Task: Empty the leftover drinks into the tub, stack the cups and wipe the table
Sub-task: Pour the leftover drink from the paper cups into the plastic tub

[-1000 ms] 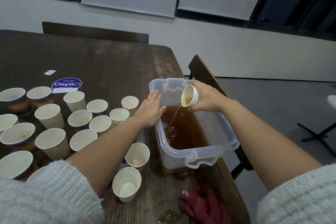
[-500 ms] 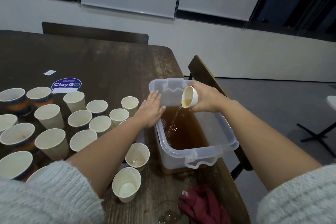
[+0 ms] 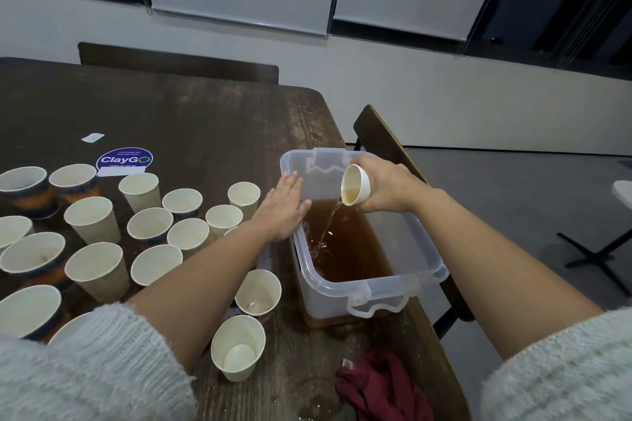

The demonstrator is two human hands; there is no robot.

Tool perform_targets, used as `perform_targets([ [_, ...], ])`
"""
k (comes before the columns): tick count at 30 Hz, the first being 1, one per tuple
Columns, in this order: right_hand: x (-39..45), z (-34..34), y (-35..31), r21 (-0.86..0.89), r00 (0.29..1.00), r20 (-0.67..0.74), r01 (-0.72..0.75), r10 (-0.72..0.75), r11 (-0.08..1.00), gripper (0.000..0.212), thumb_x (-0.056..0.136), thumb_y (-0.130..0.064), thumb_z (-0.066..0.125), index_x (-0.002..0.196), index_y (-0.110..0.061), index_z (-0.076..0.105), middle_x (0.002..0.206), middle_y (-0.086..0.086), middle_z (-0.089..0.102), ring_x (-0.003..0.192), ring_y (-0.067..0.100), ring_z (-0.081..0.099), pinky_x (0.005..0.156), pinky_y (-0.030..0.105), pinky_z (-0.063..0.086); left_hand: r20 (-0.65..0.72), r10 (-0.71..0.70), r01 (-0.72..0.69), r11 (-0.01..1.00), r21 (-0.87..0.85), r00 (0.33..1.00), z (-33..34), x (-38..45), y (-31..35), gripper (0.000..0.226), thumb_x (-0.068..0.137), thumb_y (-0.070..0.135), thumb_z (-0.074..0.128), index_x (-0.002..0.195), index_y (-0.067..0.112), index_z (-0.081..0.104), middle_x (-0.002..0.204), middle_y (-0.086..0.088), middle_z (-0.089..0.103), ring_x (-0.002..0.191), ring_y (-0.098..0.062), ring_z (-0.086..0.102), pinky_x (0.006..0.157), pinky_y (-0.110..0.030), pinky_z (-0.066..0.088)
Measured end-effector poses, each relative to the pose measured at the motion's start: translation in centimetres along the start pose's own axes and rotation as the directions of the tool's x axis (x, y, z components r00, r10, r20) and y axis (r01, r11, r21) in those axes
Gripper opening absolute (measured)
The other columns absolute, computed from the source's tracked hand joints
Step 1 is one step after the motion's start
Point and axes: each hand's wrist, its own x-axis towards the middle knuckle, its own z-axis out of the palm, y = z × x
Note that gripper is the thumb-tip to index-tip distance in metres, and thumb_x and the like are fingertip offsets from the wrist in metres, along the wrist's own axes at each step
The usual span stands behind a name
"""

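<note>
Since the earlier frames, little is shifting: the right hand (image 3: pixel 386 186) is keeping the small white paper cup (image 3: pixel 355 185) tipped over the clear plastic tub (image 3: pixel 427 270), and the thin brown stream is continuing to fall from the cup's lower lip into the tub. The level of drink visible inside the cup is appearing slightly lower, so the pour is judged to be nearing its end.

The right hand is curling its fingers round the cup's base and wall, holding it nearly on its side with the mouth facing left. The left hand (image 3: pixel 284 208) is lying flat with straight fingers against the tub's near-left rim, steadying it and gripping nothing.

The tub is sitting at the right edge of the dark wooden table (image 3: pixel 205 120), already holding a deep pool of brown liquid. A large group of upright white paper cups (image 3: pixel 150 225) is standing to the left of the tub, unstacked; one near cup (image 3: pixel 258 292) is showing a little liquid at its bottom. A crumpled dark red cloth (image 3: pixel 383 386) is lying at the near table edge, beside small wet patches.

Emptying is therefore under way; stacking and wiping are not yet begun.
</note>
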Motion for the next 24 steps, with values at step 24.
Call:
perform_targets([
  [24, 0.0, -0.7, -1.4, -0.31, 0.997, 0.057, 0.07, -0.055, 0.948, 0.071, 0.073, -0.038, 0.079, 0.132, -0.024, 0.04, 0.13, 0.0, 0.05, 0.123, 0.023, 0.045, 0.105, 0.052, 0.029, 0.007, 0.01, -0.01, 1.0, 0.013, 1.0, -0.2, -0.1, 0.1, 0.059, 0.106, 0.034, 0.024, 0.153, 0.007, 0.003, 0.162, -0.008, -0.006, 0.149, -0.02, -0.01, 0.121, -0.04, 0.004],
])
